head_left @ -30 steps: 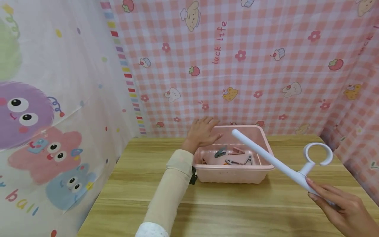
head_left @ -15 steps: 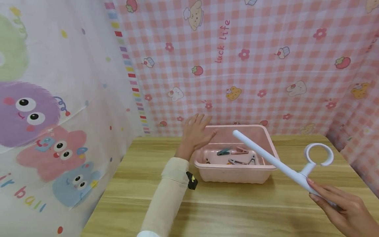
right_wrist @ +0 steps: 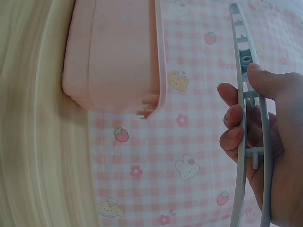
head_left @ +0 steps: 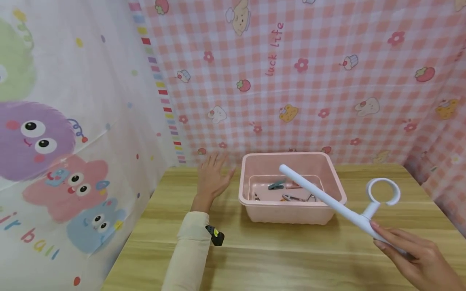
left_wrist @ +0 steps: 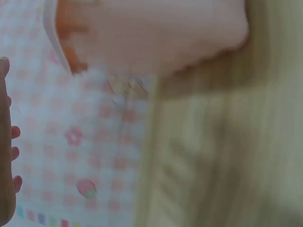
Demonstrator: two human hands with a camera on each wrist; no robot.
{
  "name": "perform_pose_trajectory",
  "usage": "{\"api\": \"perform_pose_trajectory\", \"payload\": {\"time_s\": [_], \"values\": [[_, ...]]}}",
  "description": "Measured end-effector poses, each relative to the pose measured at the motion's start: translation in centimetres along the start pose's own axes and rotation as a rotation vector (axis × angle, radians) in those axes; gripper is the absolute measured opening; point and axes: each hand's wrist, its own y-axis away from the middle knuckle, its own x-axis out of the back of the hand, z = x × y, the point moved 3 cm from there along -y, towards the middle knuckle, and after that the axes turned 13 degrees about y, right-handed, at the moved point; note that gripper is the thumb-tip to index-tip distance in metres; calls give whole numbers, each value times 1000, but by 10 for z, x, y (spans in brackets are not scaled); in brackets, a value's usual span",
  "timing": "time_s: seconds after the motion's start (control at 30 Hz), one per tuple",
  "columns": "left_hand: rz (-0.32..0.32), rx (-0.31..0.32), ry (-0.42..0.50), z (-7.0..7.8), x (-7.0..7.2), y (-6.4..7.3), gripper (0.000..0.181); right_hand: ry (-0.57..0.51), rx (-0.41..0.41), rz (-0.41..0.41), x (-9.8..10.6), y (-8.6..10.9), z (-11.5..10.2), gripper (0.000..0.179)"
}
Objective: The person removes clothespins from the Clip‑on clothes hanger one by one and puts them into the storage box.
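Note:
My right hand [head_left: 418,254] grips a white plastic clothes hanger [head_left: 324,197] with a round, gapped hook [head_left: 383,192]. Its far end slants up and overlaps the bin in the head view. From the right wrist, the hanger's ribbed hollow side [right_wrist: 251,118] shows, with thumb and fingers wrapped around it. My left hand [head_left: 212,178] is held left of the bin, fingers spread and holding nothing. Only its edge [left_wrist: 7,156] appears in the left wrist view. The pink plastic bin [head_left: 291,214] has several clothespins [head_left: 277,184] on its floor.
The bin stands on a wood-grain table [head_left: 276,262]. Behind it hangs a pink checked cloth [head_left: 309,93], and a white cartoon-print cloth [head_left: 120,81] hangs at the left. A small black device [head_left: 215,235] sits at the left sleeve cuff.
My left hand has moved left from over the bin's left rim to beside the bin. The right hand keeps its grip on the hanger, which has shifted slightly left.

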Motion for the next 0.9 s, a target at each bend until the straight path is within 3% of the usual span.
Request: {"api": "perform_pose_trajectory", "payload": {"time_s": [0.17, 0.4, 0.57, 0.9], "values": [[-15, 62, -27, -20, -5, 15, 65, -46, 3, -28, -7, 1, 0, 54], [-54, 124, -49, -36, -13, 28, 69, -59, -5, -74, -13, 1, -1, 46], [-63, 138, -20, -41, -19, 33, 69, -41, -14, -112, -14, 0, -3, 45], [-49, 124, -14, -52, -27, 44, 67, -71, 27, -92, -17, -2, -4, 51]]}}
